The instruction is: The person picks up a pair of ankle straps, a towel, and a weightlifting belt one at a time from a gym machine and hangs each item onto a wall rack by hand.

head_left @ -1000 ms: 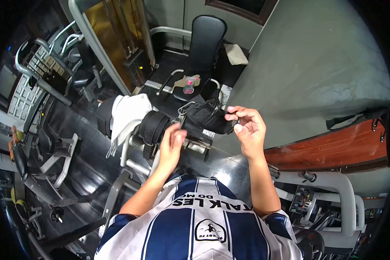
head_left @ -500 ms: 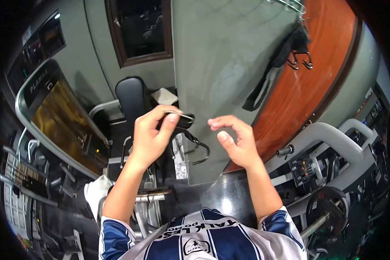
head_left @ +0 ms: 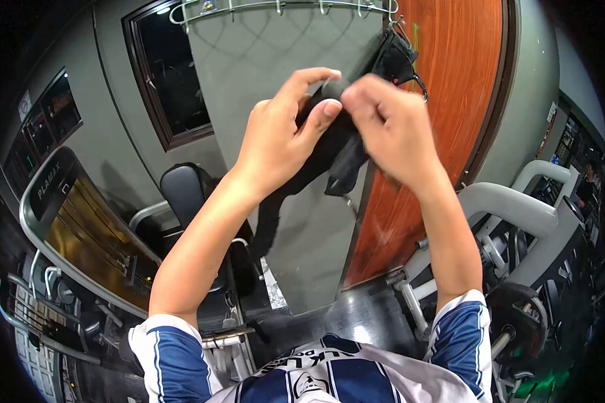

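A long black strap (head_left: 309,169) hangs in front of me, with a dark rounded upper part between my hands. My left hand (head_left: 279,138) is curled around that upper part, its thumb and forefinger on either side of it. Close beside it, my right hand (head_left: 396,127) is closed, slightly blurred, and pinches the strap at its upper right edge. One dark end dangles below my left wrist, and a wider piece hangs under my right hand. My palms hide part of the strap.
A wire hook rack (head_left: 279,7) runs along the top of the grey wall, with a black bag-like item (head_left: 395,59) hanging at its right. A wooden door panel (head_left: 460,87) stands right. Gym machines (head_left: 511,205) and a padded black seat (head_left: 181,191) flank me.
Both hands have risen and come together. My right hand, open and apart before, is now closed at the strap. The view has tilted upward, bringing more of the hook rack into sight.
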`<action>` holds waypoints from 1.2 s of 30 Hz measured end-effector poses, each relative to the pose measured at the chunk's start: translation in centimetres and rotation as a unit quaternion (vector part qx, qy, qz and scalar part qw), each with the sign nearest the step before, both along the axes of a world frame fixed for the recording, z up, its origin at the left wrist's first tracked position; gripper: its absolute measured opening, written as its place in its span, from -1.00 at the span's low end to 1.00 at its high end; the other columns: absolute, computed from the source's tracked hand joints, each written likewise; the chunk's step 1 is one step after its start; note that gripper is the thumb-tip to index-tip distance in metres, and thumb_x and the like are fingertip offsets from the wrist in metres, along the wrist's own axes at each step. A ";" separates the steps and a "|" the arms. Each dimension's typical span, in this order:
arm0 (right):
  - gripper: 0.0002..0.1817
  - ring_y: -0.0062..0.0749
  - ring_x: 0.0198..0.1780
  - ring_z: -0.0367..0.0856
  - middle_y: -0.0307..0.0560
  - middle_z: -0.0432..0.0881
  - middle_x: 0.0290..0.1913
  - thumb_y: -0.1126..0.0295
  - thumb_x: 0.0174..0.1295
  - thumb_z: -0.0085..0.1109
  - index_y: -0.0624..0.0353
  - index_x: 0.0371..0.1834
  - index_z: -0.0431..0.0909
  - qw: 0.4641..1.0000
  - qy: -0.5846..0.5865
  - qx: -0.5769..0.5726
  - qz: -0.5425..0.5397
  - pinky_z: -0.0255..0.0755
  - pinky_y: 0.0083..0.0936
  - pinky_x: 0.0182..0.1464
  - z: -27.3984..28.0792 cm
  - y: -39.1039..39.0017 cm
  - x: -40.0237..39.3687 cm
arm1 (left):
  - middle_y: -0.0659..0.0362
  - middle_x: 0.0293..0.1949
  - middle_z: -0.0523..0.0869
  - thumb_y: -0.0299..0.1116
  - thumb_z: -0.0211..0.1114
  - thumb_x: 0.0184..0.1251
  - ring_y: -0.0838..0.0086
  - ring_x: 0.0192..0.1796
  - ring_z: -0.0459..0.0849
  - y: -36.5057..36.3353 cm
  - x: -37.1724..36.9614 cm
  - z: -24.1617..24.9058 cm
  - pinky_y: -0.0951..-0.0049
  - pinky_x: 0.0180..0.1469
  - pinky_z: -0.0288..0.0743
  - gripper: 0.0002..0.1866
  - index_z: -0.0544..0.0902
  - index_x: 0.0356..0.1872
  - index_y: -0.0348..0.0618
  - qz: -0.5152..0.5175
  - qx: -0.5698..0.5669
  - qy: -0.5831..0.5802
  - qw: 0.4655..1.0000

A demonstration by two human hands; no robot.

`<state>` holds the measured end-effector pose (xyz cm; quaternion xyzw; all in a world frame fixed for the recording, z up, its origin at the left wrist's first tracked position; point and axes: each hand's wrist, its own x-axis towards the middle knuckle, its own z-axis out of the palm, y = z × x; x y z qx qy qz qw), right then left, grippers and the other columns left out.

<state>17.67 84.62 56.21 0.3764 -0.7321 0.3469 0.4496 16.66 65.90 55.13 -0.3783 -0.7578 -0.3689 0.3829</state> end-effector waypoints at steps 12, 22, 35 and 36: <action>-0.68 -0.48 -0.40 0.56 -0.08 0.64 -0.44 0.17 0.52 0.01 0.22 0.01 0.58 0.984 0.002 -0.129 -0.122 0.43 -0.44 -0.23 8.5 5.0 -11.1 | -0.14 -0.18 0.77 -0.08 0.35 0.38 0.05 -0.06 0.77 4.2 -7.0 3.6 0.19 0.01 0.55 -0.45 0.52 0.21 -0.27 0.092 0.017 -0.006 0.996; -0.68 -0.21 -0.30 0.67 0.07 0.66 -0.39 0.20 0.51 -0.03 0.13 0.14 0.52 0.992 -0.042 -0.006 -0.118 0.49 -0.28 -0.12 8.0 5.7 -14.1 | -0.20 -0.17 0.76 -0.01 0.35 0.40 0.16 -0.10 0.78 4.0 -8.2 2.3 0.24 -0.02 0.55 -0.42 0.53 0.16 -0.35 0.175 -0.012 -0.118 0.977; -0.62 -0.24 -0.28 0.70 -0.02 0.73 -0.24 0.38 0.39 0.18 0.13 0.25 0.50 0.993 -0.104 -0.031 -0.053 0.53 -0.36 -0.11 1.1 9.4 -7.0 | -0.12 -0.60 0.60 -0.09 0.27 0.49 0.02 -0.56 0.62 4.2 -9.9 -9.4 0.21 -0.44 0.44 -0.61 0.64 -0.19 -0.33 0.186 0.047 -0.130 0.973; -0.63 -0.22 -0.18 0.70 0.00 0.72 -0.14 0.39 0.38 0.19 0.13 0.23 0.52 0.998 -0.029 -0.034 -0.047 0.53 -0.36 -0.03 -0.3 9.6 -7.5 | -0.14 -0.52 0.64 -0.06 0.24 0.51 0.17 -0.50 0.64 4.6 -9.6 -10.0 0.27 -0.34 0.49 -0.57 0.65 -0.14 -0.34 0.159 0.065 -0.158 0.972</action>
